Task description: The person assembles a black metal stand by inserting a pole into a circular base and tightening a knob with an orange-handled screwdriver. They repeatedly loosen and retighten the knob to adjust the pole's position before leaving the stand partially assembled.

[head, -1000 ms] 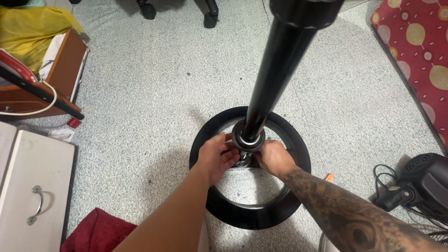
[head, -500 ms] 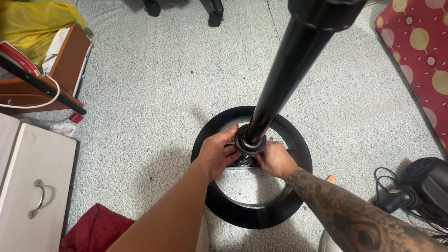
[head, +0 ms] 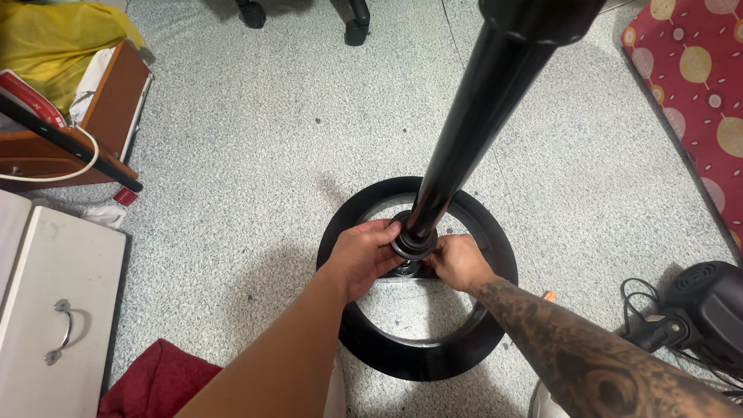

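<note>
A black round ring base (head: 422,358) lies on the speckled floor. A glossy black pole (head: 480,116) stands upright from its hub and rises toward the camera. Around the pole's foot sits a black collar (head: 412,244). My left hand (head: 364,255) curls its fingers on the collar's left side. On the right side my right hand (head: 458,262) presses its fingers against the same collar, low at the hub. The hub under the hands is mostly hidden.
A white drawer front with a metal handle (head: 58,325) lies at the left. Behind it is a wooden box (head: 101,116) with yellow cloth. Red cloth (head: 159,379) sits at the bottom left, a black fan motor with cable (head: 708,310) at right, a patterned red mat (head: 696,85) at top right.
Both hands stay on the collar at the pole's foot, with only small shifts of the fingers around it. The view has drifted slightly.
</note>
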